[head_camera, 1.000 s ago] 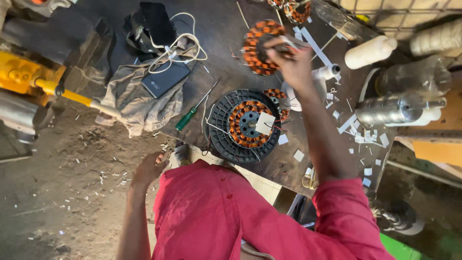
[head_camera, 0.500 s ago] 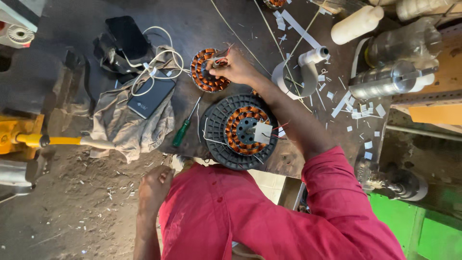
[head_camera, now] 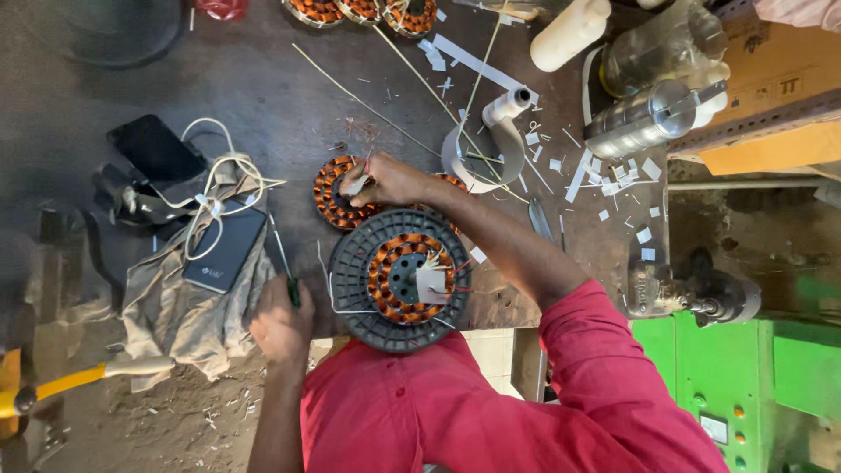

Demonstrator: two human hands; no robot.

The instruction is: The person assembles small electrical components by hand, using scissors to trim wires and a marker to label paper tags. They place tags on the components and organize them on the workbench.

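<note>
The right hand point(head_camera: 385, 180) lay across a small copper-wound stator point(head_camera: 340, 194) on the dark bench point(head_camera: 263, 96), its fingers closed on a pale slip at the stator's hub; whether it pinched the slip or only pressed on it could not be told. Just beside that stator, toward the person, sat a larger black ribbed disc point(head_camera: 399, 280) with its own ring of copper windings, a white tag and thin wires at its centre; the two were near each other, perhaps touching at the rims. The left hand point(head_camera: 282, 324) was curled shut around the green handle of a screwdriver point(head_camera: 285, 263) at the bench's near edge, the thin shaft pointing away from the person, just left of the disc. Left of the screwdriver a crumpled cloth point(head_camera: 175, 307) held a dark phone point(head_camera: 223, 250), with a white cable point(head_camera: 210, 175) looping over it toward a black pouch point(head_camera: 153, 149). Beyond the right hand stood a grey tape roll point(head_camera: 473, 158) with a white tube point(head_camera: 508, 105) on it, thin straws lying across them. White paper scraps point(head_camera: 622, 175) littered the bench near a metal cylinder point(head_camera: 648, 118) and a cream bottle point(head_camera: 569, 33). More wound stators point(head_camera: 368, 10) lay along the far edge. A red sleeve point(head_camera: 613, 368) covered the right upper arm.
</note>
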